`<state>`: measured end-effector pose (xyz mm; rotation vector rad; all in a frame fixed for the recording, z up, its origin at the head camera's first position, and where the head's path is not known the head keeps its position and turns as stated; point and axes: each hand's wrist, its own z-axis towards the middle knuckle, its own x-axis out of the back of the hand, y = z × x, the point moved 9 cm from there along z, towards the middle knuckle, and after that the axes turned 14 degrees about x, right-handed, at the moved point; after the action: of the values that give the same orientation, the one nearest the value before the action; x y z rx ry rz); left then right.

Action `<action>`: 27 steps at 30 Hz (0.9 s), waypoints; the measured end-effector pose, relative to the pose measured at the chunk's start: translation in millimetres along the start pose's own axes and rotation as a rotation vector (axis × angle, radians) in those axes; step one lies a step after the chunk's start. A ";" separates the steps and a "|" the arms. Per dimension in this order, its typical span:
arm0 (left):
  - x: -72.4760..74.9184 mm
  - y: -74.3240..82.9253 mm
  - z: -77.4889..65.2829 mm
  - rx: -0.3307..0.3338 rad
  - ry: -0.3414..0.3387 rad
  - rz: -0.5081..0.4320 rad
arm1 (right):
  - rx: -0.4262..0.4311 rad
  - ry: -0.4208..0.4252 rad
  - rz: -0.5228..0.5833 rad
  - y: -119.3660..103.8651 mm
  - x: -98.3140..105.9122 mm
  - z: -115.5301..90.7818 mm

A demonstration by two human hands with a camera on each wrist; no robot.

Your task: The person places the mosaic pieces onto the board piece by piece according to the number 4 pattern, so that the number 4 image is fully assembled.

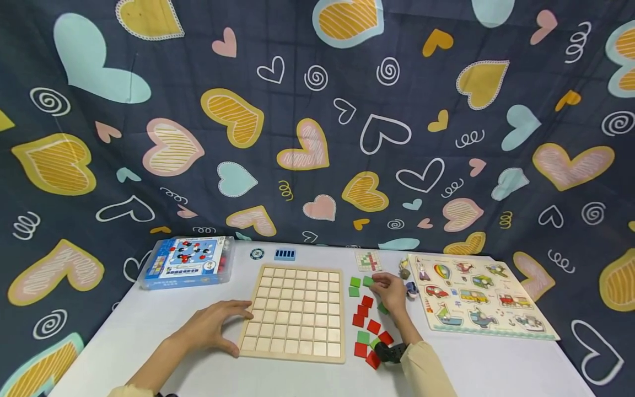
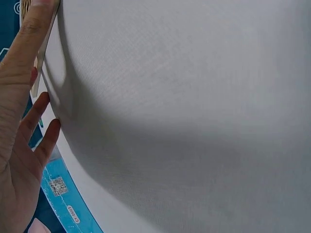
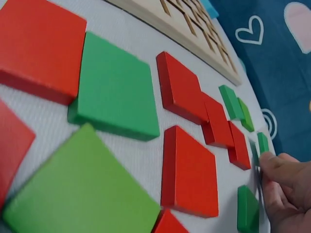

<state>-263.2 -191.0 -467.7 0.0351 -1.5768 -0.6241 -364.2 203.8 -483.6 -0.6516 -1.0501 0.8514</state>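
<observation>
A wooden grid board [image 1: 292,314] with rows of square recesses lies on the table. My left hand [image 1: 210,328] rests at its left edge, fingers fairly straight, the thumb near the lower left corner. In the left wrist view, the left hand [image 2: 19,121] shows spread fingers beside the board's edge. To the right of the board, my right hand [image 1: 391,292] pinches a green square tile [image 1: 367,281] at the thumb and fingertips. The right wrist view has that hand [image 3: 286,182] at the tile's near side. Several red tiles [image 3: 189,170] and green tiles [image 3: 114,87] lie loose nearby.
A small pattern card [image 1: 367,261] lies behind the tiles. At right is a picture puzzle board [image 1: 481,298], with small figures [image 1: 412,289] by its left edge. A plastic-cased kit [image 1: 188,262] stands back left. A round chip [image 1: 257,253] and blue piece [image 1: 285,254] sit behind the board.
</observation>
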 end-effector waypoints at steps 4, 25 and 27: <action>0.3 0.2 -0.5 0.002 -0.004 -0.011 | -0.033 -0.005 0.004 -0.8 -4.2 2.0; -0.3 -0.2 2.8 0.021 -0.038 -0.050 | 0.108 -0.056 0.103 -45.3 -54.7 10.5; -0.4 0.0 3.2 0.024 -0.041 -0.052 | 0.123 -0.067 0.124 -50.6 -61.7 10.6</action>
<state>-266.1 -189.7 -468.0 0.0819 -1.6271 -0.6496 -374.8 125.5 -468.0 -0.5914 -1.0165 1.0437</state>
